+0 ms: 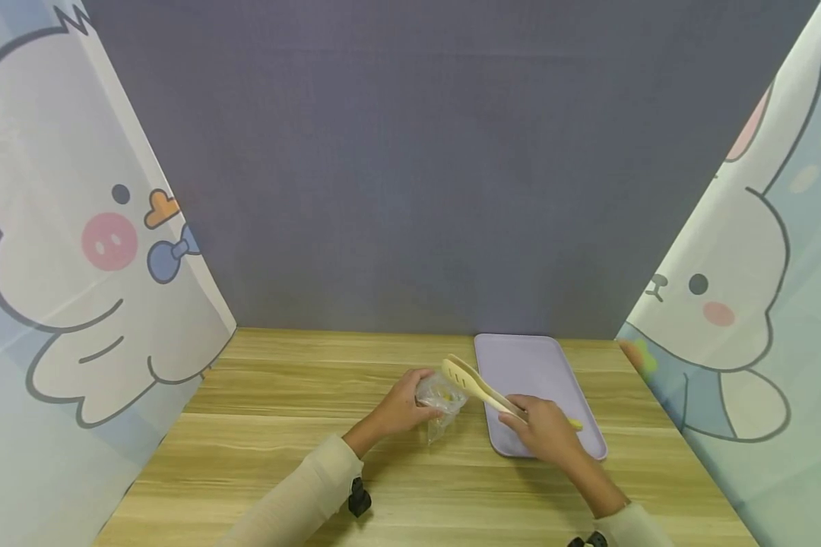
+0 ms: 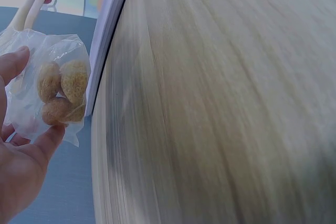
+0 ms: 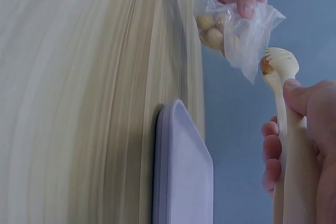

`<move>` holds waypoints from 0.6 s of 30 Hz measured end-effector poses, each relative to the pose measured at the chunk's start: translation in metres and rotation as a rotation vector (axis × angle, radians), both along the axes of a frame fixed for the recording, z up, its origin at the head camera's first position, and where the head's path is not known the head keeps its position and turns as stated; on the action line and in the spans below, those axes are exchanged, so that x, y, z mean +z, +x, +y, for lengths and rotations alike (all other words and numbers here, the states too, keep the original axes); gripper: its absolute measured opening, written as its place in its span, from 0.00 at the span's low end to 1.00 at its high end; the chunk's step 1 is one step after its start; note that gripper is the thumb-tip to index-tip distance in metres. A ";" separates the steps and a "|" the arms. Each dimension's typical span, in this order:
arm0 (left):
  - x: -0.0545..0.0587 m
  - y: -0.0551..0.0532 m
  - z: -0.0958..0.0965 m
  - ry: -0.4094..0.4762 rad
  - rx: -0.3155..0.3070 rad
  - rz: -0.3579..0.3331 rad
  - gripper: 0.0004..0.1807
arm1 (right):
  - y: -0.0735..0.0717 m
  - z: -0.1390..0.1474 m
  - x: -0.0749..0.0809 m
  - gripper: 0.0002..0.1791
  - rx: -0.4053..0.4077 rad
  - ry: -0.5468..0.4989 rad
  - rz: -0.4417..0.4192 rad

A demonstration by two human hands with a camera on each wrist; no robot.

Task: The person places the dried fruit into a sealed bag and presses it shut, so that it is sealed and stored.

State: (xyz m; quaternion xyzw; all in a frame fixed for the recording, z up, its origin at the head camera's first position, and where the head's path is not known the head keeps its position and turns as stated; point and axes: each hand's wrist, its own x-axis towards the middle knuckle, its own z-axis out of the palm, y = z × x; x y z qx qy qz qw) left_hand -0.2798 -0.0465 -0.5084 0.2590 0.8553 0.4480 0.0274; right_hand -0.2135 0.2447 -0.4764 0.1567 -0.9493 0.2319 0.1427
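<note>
My left hand [image 1: 404, 403] holds a clear plastic bag [image 2: 79, 51], pinched between thumb and fingers. Several brown, rounded, rough-skinned pieces [image 2: 73, 85] lie inside it; their exact kind cannot be told. With my right hand [image 1: 547, 429] I grip cream-coloured tongs [image 1: 475, 386], their slotted heads beside the bag. In the right wrist view, one brown piece [image 3: 266, 66] sits between the tong heads, apart from the bag. Below my right hand lies a lilac tray [image 1: 527, 365], with a small yellowish piece [image 1: 575, 424] on it, partly hidden by the hand.
The wood-grain table [image 1: 280, 425] runs back to a dark grey panel [image 1: 397, 190]. Cartoon-printed panels [image 1: 55, 251] stand at both sides. The tray's raised rim faces the bag on the right half of the table.
</note>
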 end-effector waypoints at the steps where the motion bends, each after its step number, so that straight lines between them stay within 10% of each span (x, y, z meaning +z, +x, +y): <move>1: 0.000 0.000 0.000 0.004 -0.002 -0.003 0.43 | 0.000 -0.001 0.000 0.15 0.002 0.000 -0.001; 18: 0.000 0.001 0.000 0.026 -0.009 -0.013 0.43 | 0.001 -0.007 -0.002 0.19 0.016 -0.033 -0.052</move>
